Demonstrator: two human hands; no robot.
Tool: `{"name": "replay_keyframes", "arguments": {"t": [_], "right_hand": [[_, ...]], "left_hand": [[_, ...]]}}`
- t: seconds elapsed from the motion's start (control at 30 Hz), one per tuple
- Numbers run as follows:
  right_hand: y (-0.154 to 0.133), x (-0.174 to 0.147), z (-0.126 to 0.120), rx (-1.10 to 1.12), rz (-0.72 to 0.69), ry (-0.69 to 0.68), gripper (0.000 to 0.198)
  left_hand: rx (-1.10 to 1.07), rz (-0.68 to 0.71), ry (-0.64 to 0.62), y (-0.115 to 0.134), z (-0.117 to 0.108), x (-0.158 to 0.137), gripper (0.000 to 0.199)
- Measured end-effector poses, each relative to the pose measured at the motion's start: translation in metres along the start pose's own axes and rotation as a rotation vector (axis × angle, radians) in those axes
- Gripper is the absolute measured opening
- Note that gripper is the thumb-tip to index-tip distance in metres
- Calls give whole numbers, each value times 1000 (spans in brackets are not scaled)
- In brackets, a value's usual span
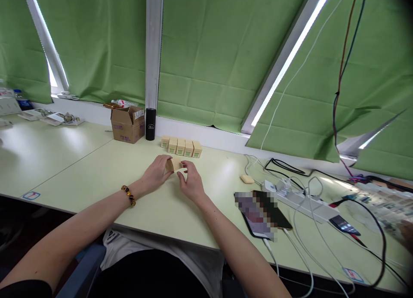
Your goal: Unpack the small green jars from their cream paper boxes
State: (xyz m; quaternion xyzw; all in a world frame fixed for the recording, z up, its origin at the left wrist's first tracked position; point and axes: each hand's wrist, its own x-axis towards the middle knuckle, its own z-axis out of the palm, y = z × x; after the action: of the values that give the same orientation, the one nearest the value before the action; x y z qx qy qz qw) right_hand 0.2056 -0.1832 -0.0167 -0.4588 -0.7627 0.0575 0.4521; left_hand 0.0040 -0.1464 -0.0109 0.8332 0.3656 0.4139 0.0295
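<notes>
A small tan cardboard box (pixel 176 164) is held just above the table in front of me, partly covered by my fingers. My left hand (pixel 158 171) is closed around its left side, with a beaded bracelet on the wrist. At the box's right edge is my right hand (pixel 192 182); its fingers are curved and the thumb stands apart from them. The index fingertip seems to touch the box's edge. Just beyond my hands, several similar small boxes (pixel 180 147) with green labels stand in a row.
A larger open carton (pixel 128 125) and a black cylindrical bottle (pixel 150 124) stand at the back left. To the right lie two phones (pixel 274 209), a small tan item (pixel 247 179), a white power strip (pixel 300 203) and tangled cables. Green blinds (pixel 213 52) hang behind the table.
</notes>
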Motion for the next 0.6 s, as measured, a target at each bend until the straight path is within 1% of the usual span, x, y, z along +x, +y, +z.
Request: {"name": "replay_keyframes", "arguments": {"t": [0.1,0.2,0.37,0.47,0.6], "right_hand": [[-5,-1,2,24,-44,53,46],[-6,0,2,33,-76,103,48],[-7,-2,2,17,-88,100,50],[-9,-2,1,17,-85,98,52],[-12,-2,0,16,-86,100,53]], "left_hand": [[63,174,55,5,-1,0,44],[141,291,83,9,0,0,47],[250,341,117,10,0,-1,43],[268,357,125,10,-2,0,39],[274,360,121,11,-2,1,40]]}}
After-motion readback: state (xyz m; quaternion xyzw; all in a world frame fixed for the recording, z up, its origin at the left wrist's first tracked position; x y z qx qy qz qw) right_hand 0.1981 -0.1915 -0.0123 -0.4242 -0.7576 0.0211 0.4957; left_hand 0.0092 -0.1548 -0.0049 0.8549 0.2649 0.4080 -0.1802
